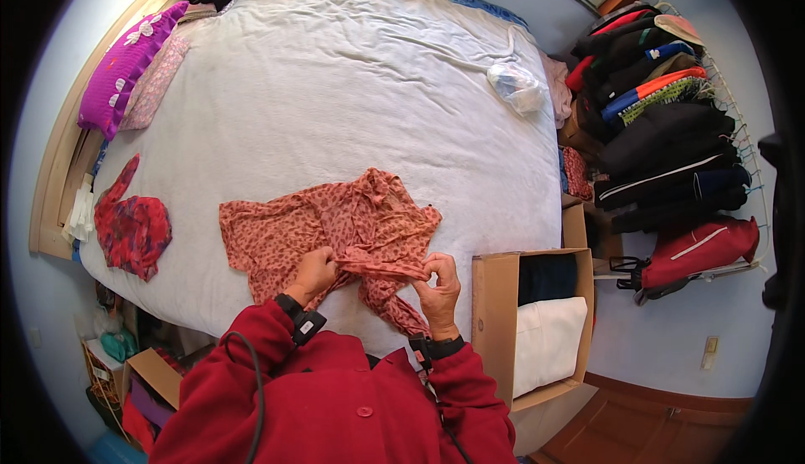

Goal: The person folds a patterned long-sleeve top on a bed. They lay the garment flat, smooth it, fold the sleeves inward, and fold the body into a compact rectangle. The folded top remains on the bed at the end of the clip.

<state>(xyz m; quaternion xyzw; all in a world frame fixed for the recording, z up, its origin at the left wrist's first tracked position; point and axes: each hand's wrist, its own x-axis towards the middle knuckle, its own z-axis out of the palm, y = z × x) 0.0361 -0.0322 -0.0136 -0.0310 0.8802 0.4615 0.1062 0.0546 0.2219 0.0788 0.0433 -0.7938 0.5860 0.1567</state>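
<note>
A salmon-pink garment with a dark spotted print (283,231) lies spread and rumpled on the white bed cover (352,105). My left hand (314,275) grips its near edge around the middle. Farther right, my right hand (440,281) pinches the same edge between thumb and fingers. A folded strip of the cloth stretches between both hands. One sleeve-like part (393,307) trails toward me, passing beneath my right hand. Off to the left, a crumpled red and purple patterned garment (135,231) rests on the bed.
Right of the bed stands an open cardboard box (494,325) holding white folded cloth (548,338) and dark cloth (547,277). Clothes hang on a rack (666,143) beyond. A clear plastic bag (517,87) lies at upper right, a purple pillow (132,68) at upper left. Another box (154,376) sits lower left.
</note>
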